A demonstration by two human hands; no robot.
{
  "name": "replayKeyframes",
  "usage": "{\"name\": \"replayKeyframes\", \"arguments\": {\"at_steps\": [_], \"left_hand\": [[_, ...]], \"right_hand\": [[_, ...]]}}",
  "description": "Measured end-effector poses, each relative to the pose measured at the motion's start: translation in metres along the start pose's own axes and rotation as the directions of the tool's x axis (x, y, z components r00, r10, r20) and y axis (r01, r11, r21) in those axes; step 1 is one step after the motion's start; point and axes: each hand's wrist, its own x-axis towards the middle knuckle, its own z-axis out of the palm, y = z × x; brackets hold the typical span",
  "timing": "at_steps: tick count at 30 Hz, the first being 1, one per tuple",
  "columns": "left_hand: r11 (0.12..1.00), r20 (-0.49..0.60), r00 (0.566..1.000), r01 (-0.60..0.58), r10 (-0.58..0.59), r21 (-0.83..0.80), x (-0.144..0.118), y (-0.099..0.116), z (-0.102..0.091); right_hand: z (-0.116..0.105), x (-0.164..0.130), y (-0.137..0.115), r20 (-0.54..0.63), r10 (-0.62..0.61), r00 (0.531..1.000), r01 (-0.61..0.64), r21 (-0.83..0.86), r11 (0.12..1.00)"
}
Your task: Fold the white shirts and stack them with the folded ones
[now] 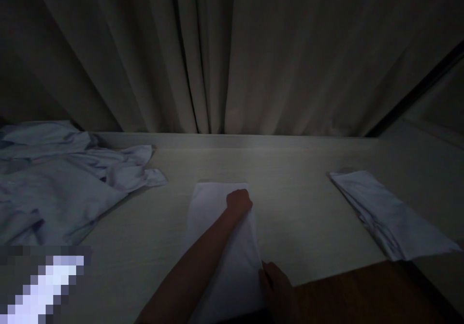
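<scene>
A white cloth (235,271), folded into a long strip, lies flat on the pale surface in front of me. Across it reaches my left arm, and my left hand (239,202) is closed at the strip's far right corner, its fingertips mostly hidden. Lower down, at the near right edge, my right hand (276,283) pinches the cloth's border between thumb and fingers. The picture is dim, so fine detail of the fingers is hard to make out.
Crumpled white cloths (61,184) are heaped at the left. Folded white cloths (387,213) lie at the right, near the surface's edge. Long curtains (290,63) hang behind the pale surface (300,217). A brown wooden floor (348,295) shows at the lower right. A pixelated patch covers the lower left corner.
</scene>
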Motion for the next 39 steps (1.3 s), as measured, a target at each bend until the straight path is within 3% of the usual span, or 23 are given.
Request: {"name": "replayKeyframes", "arguments": {"at_steps": [6, 10, 14, 17, 20, 23, 25, 30, 35, 39], "left_hand": [[0.991, 0.032, 0.991, -0.133, 0.132, 0.032, 0.005, 0.012, 0.019], [0.961, 0.031, 0.962, -0.267, 0.270, -0.070, -0.016, 0.010, 0.029], [0.913, -0.094, 0.920, -0.390, 0.381, -0.117, -0.072, -0.021, 0.014], [0.867, -0.258, 0.837, -0.497, 0.483, 0.011, -0.112, -0.068, -0.010], [0.920, -0.419, 0.819, -0.351, 0.392, 0.175, -0.133, -0.120, -0.031], [0.854, -0.457, 0.742, -0.305, 0.490, 0.421, -0.145, -0.152, -0.032], [0.750, -0.396, 0.691, -0.325, 0.604, 0.576, -0.155, -0.159, -0.023], [0.599, -0.316, 0.644, -0.280, 0.696, 0.750, -0.190, -0.157, 0.008], [0.538, -0.293, 0.607, -0.269, 0.739, 0.799, -0.206, -0.166, 0.021], [0.535, -0.301, 0.607, -0.248, 0.735, 0.808, -0.202, -0.173, 0.021]], "right_hand": [[-0.001, 0.002, 0.000, -0.002, 0.013, 1.000, -0.013, -0.074, 0.997], [-0.005, 0.003, 0.000, 0.039, 0.017, 0.999, -0.013, -0.122, 0.992], [-0.010, 0.007, 0.002, 0.012, 0.077, 0.997, -0.076, -0.059, 0.995], [-0.016, 0.023, -0.002, -0.069, 0.096, 0.993, -0.096, -0.005, 0.995], [-0.021, 0.051, -0.015, -0.114, 0.063, 0.991, -0.056, 0.065, 0.996], [-0.019, 0.086, -0.034, -0.105, 0.023, 0.994, -0.011, 0.105, 0.994], [-0.014, 0.106, -0.044, -0.104, 0.015, 0.994, -0.003, 0.114, 0.993], [-0.003, 0.135, -0.048, -0.129, -0.027, 0.991, 0.047, 0.156, 0.987], [-0.004, 0.142, -0.036, -0.041, -0.013, 0.999, 0.020, 0.179, 0.984], [-0.009, 0.147, -0.032, -0.056, 0.001, 0.998, 0.001, 0.034, 0.999]]}}
